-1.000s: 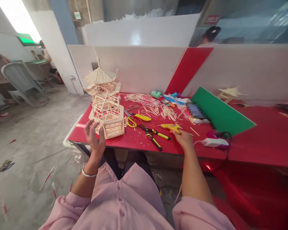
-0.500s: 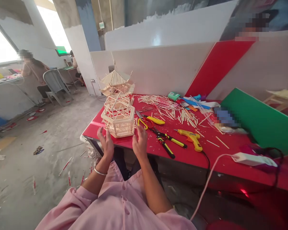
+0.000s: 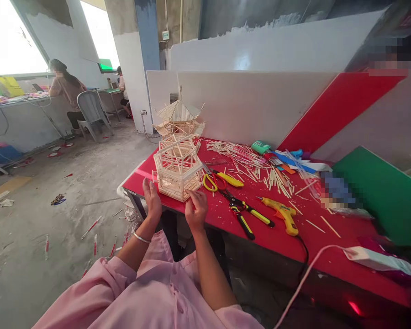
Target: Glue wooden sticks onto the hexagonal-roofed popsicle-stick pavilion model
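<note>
A model pagoda made of thin pale wooden sticks stands upright near the front left edge of the red table. It has a six-sided railed base, an open lattice in the middle and a tiered roof with a spire. Beside the base's left front side is my left hand, open, its fingers stretched upward; whether they touch the sticks is unclear. My right hand is at the base's front right corner, fingers curled and closed on the lower edge. Part of its grip is hidden.
On the red table lie yellow-handled scissors, black-and-yellow cutters, a yellow glue gun and many loose sticks. A white power strip is at right, by a green board. People sit farther back.
The pagoda has turned a little, its front corner now farther right. My right hand's fingers have curled in against the base. The camera view has shifted left.
</note>
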`<act>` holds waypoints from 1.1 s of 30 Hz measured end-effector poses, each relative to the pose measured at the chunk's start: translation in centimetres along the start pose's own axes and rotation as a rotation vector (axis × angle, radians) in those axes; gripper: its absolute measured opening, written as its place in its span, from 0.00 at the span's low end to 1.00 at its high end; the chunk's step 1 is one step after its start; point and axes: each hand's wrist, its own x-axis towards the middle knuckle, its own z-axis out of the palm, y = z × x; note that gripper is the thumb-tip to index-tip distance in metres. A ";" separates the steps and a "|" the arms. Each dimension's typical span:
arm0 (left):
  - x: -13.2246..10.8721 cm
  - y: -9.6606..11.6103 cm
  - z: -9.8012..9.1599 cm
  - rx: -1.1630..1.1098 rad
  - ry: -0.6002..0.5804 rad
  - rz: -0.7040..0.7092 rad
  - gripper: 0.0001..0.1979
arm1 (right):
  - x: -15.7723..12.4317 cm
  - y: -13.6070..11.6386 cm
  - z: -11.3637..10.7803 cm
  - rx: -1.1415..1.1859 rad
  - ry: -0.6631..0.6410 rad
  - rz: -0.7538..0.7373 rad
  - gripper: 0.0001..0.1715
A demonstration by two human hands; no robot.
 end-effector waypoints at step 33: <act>0.5 1.2 0.1 -0.054 0.088 -0.088 0.27 | -0.4 0.8 0.5 0.056 0.097 0.342 0.16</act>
